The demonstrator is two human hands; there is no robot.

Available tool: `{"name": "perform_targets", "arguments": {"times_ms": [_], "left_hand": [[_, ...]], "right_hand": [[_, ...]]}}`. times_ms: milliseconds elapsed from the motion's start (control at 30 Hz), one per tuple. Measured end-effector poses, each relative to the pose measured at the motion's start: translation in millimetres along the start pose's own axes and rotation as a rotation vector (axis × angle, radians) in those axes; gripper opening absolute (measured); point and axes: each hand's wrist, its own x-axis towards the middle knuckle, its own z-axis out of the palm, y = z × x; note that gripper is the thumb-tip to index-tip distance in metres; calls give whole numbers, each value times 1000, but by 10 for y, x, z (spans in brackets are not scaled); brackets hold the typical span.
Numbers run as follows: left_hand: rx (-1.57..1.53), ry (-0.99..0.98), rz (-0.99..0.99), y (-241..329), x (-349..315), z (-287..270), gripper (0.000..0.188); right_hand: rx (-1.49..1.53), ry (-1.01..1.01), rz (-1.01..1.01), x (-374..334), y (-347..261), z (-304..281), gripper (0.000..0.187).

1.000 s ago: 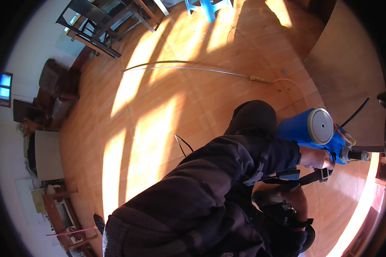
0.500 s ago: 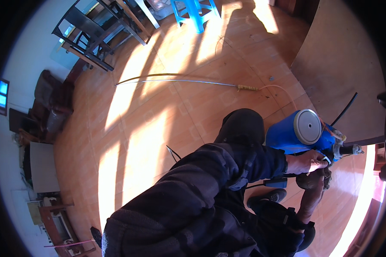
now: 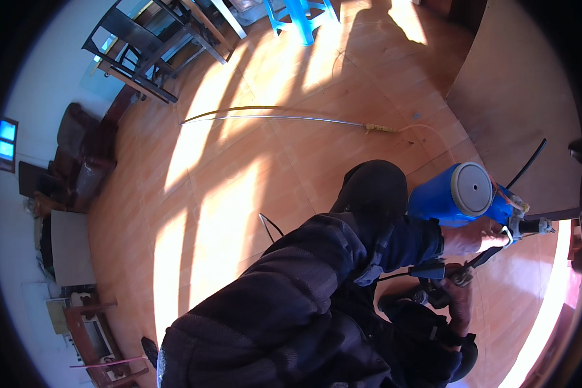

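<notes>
A blue tank (image 3: 431, 197) with a round whitish lid (image 3: 471, 189), apparently a sprayer, stands beside my knee at the right. My left hand (image 3: 482, 237) is closed at its near side, fingers around a white hook-like piece (image 3: 507, 235). Below it, my right hand (image 3: 460, 299) is closed on a dark strap (image 3: 486, 257), which stretches up toward the left hand. The strap's far end is hidden by the left fingers. A dark fitting (image 3: 535, 226) juts out from the tank's right end.
A metal spray wand (image 3: 284, 118) with a yellow grip (image 3: 380, 128) lies across the tiled floor, its thin hose running toward the tank. A brown panel (image 3: 517, 110) rises behind the tank. A blue stool (image 3: 302, 22) and dark chair (image 3: 132, 39) stand farther off.
My right hand has moved down and left, away from the left hand, and the dark strap now spans the gap between them. The left hand stays by the tank. The whole view has shifted slightly.
</notes>
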Motion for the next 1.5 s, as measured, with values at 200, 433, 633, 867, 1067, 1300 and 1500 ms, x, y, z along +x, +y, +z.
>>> {"name": "perform_targets", "arguments": {"times_ms": [200, 433, 633, 867, 1067, 1300, 1500], "left_hand": [[80, 20, -5, 233, -117, -19, 46], [524, -285, -127, 303, -274, -108, 53], [609, -98, 227, -148, -188, -19, 30], [532, 163, 566, 20, -12, -20, 19], [10, 28, 286, 263, -44, -167, 15], [626, -216, 63, 284, -303, -112, 42], [811, -207, 472, -8, -294, -74, 20]], "right_hand": [[36, 0, 89, 124, 281, 192, 29], [13, 299, -57, -8, 136, -446, 29], [-193, 364, -145, 103, 132, -310, 26], [-82, 269, 148, 276, 277, -35, 27], [-153, 206, 139, 336, 434, 62, 20], [97, 289, -79, 110, -15, -90, 20], [74, 284, -97, 150, 92, -90, 30]]}}
